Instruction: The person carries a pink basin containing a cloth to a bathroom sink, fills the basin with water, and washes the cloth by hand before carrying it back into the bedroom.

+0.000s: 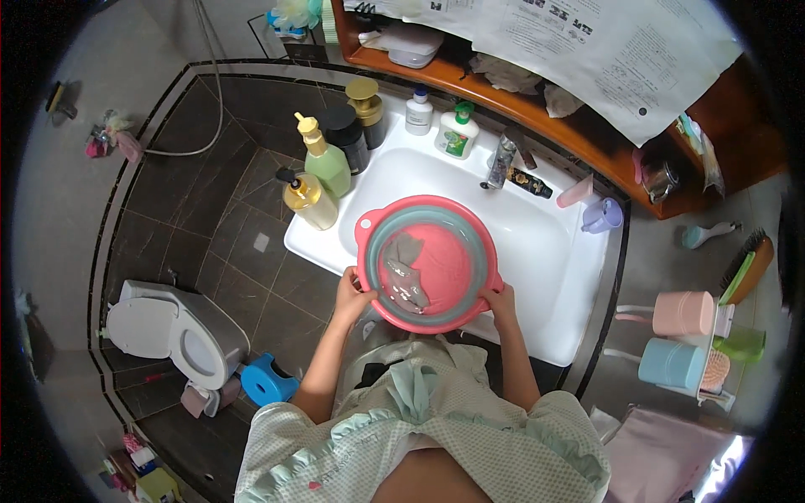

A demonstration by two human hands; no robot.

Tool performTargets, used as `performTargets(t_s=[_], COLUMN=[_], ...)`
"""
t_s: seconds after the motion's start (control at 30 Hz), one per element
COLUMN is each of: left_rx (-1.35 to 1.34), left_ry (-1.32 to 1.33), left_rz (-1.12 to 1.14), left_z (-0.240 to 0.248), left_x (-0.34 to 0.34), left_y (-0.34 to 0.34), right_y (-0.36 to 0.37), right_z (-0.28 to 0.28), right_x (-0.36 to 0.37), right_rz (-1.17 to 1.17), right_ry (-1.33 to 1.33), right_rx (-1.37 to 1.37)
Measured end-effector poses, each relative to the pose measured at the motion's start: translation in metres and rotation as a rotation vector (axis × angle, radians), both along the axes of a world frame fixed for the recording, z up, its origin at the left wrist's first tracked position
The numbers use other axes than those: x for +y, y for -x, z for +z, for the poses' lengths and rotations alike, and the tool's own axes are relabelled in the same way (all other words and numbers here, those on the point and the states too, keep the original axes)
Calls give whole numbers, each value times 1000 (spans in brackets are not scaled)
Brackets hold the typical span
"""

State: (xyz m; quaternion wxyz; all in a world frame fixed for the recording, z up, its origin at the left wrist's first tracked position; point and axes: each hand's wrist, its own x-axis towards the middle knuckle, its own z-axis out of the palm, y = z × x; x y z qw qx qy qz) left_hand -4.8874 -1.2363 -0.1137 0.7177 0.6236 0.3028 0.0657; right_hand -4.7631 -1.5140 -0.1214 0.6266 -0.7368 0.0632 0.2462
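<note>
A round pink wash basin [457,267] with a grey inner band is held between my hands, over the front edge of the white sink [537,310]. A wet grey cloth [404,272] lies in water on the left side of its bottom. My left hand [352,295] is closed on the basin's near left rim, its thumb on top. At the near right, my right hand [498,303] grips the rim beside a small handle tab. The undersides of both grips are hidden by the basin.
Pump bottles, one yellow [310,201] and one green [327,168], crowd the sink's left end. Behind the basin stand a faucet [501,159], a soap bottle [457,132] and a purple cup [602,215]. A toilet [197,348] and blue stool [267,381] are at left.
</note>
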Motion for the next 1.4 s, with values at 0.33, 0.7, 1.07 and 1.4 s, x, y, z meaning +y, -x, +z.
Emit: performTargets(t_s=[0.33,0.7,1.07,1.4], left_rx=[-12,-89,-144,-118], left_ry=[-10,-13,-107,-133], left_rz=[-75,-142,-179,-228], left_z=[5,5,-6,0], left_x=[20,42,53,49], left_y=[22,51,76,100], right_y=[38,102,149,179], right_z=[15,21,17,24], right_x=[17,33,42,38], right_rz=[-95,-242,-333,-335], right_ry=[-18,-25,-1,-53], right_rx=[-105,-35,-73,-85])
